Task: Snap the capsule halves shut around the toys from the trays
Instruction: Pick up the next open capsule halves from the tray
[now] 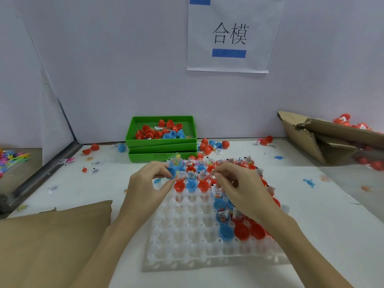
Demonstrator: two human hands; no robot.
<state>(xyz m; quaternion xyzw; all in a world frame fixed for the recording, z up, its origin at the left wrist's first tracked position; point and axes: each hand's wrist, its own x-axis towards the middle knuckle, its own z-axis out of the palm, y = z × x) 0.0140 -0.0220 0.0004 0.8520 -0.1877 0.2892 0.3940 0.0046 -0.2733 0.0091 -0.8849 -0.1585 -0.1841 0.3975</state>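
Over on the left a brown cardboard sheet (54, 242) lies on the white desk (324, 225), and the left hand (145, 183) has its fingers curled round a blue capsule half (171, 173) at the far-left corner of the clear cell tray (187, 242). Behind it sits a stack of green trays (162, 140) with loose red and blue halves inside. The right hand (239, 188) hovers over the filled red and blue cups, fingers bent in a pinch, though what it's got, if anything, is too blurry to tell, and a torn cardboard box (324, 138) sits far right.

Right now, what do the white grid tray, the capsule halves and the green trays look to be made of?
White grid tray: thin translucent moulded plastic, probably; the table shows faintly through its cups. Capsule halves, such as a red one and a blue one: glossy hard plastic with smooth highlights. Stacked green trays: opaque rigid plastic, matte, the top one with a perforated floor.
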